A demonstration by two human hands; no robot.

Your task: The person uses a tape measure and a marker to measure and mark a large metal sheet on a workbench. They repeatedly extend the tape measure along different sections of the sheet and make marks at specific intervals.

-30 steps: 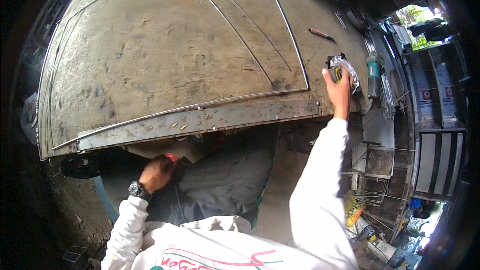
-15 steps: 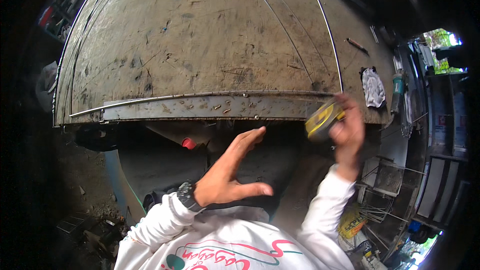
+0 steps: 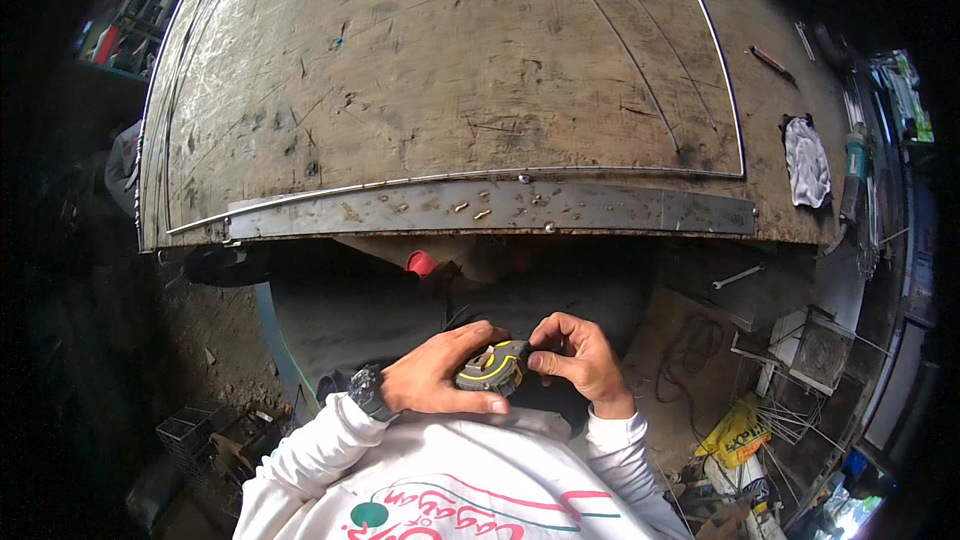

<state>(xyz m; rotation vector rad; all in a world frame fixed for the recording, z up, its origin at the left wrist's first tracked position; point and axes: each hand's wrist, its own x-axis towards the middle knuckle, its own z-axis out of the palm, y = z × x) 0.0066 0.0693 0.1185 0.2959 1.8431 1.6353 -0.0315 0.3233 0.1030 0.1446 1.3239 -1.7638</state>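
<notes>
Both hands, the left hand (image 3: 432, 378) and right hand (image 3: 577, 360), sit close to the chest below the workbench (image 3: 420, 70) edge, with open air between them and the metal strip (image 3: 480, 208) above. The broad benchtop lies bare across its middle; a white rag (image 3: 806, 160), a grinder (image 3: 853, 172) and a pencil (image 3: 770, 60) crowd its right end

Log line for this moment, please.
left hand: grips tape measure | right hand: pinches its edge | position: near chest, below workbench | rag: on bench, right
</notes>
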